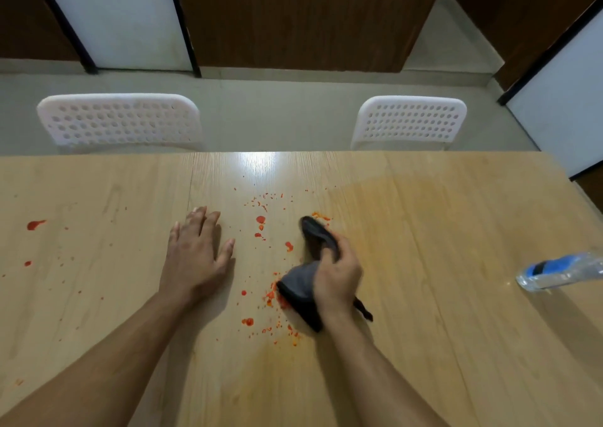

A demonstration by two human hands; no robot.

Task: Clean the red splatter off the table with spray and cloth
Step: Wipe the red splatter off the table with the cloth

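Red splatter [261, 221] dots the light wooden table [440, 231] in drops and specks across the middle and the left side. My right hand [337, 273] grips a dark grey cloth [301, 288], bunched, its lower edge down on a red smear near the table's centre. My left hand [195, 253] lies flat on the table with straight fingers, left of the splatter. A clear spray bottle with a blue head [561, 271] lies on its side at the right edge, well away from both hands.
Two white perforated chairs [120, 121] [411, 123] stand pushed in at the table's far edge. Larger red blots [35, 225] sit at the far left. A faint orange, wiped-looking film covers the table right of the cloth.
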